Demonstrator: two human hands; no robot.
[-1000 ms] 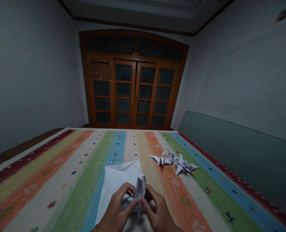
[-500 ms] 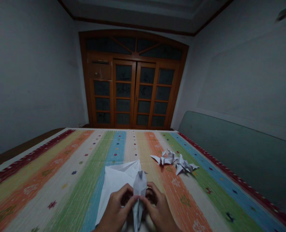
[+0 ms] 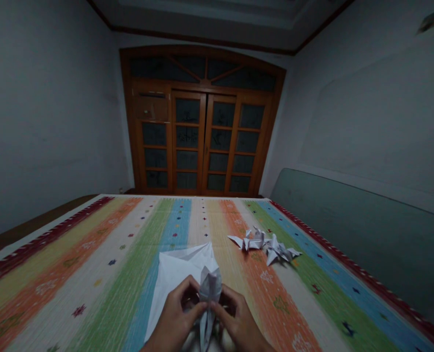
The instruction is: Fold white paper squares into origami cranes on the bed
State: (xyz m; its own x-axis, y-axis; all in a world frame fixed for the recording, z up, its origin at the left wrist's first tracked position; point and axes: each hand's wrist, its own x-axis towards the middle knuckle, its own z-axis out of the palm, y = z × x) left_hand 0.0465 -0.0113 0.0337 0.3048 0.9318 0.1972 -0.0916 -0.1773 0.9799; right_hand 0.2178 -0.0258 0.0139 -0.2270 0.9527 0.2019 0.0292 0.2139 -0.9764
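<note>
White paper fold [image 3: 210, 288] sits pinched between left hand [image 3: 175, 318] and right hand [image 3: 241, 325], over a flat sheet [image 3: 176, 276], two origami cranes [image 3: 264, 248] at one o'clock.

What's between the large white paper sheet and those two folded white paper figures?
Only the striped woven cover, mainly its tan band, shows between the large white paper sheet and the two folded white paper figures, in the head view.

- Two white folded-paper cranes [image 3: 248, 240]: lying on the mat, touching each other, right of centre.
- Multicoloured striped woven mat [image 3: 103, 274]: red-bordered, covers the surface.
- Double wooden door [image 3: 200, 142]: brown frame, glazed panels, arched top, at the far end.
- Grey-green padded panel [image 3: 363, 234]: along the mat's right edge.
- Grey plastered wall [image 3: 48, 117]: left side.
</note>
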